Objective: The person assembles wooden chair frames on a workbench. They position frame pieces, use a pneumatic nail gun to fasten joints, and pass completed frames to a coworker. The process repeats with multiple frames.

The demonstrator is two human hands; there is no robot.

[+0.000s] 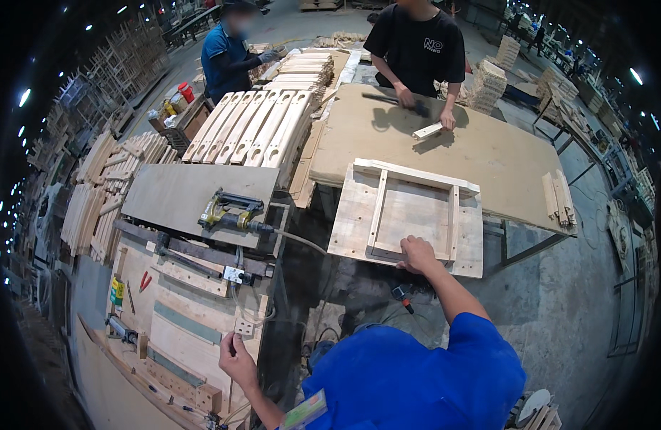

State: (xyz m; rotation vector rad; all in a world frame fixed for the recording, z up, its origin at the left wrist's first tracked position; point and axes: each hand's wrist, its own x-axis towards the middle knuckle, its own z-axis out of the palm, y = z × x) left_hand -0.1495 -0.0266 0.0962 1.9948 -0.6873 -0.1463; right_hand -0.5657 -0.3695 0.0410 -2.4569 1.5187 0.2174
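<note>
My right hand is closed over the near rail of a wooden frame. The frame has two crosspieces and a longer far rail, and lies on a pale plywood board with holes in it. That board overhangs the near edge of the tan table. Over the workbench at lower left, my left hand is raised with its fingers loosely bent and a little apart. Nothing shows in it. Nearest to it are a small drilled wood block and a grey-green strip on the bench.
A nail gun with a hose lies on a grey panel. Beyond it are stacked slotted slats. A hammer and red pliers rest on the workbench. Across the tan table, a co-worker holds a wood piece; another stands farther left.
</note>
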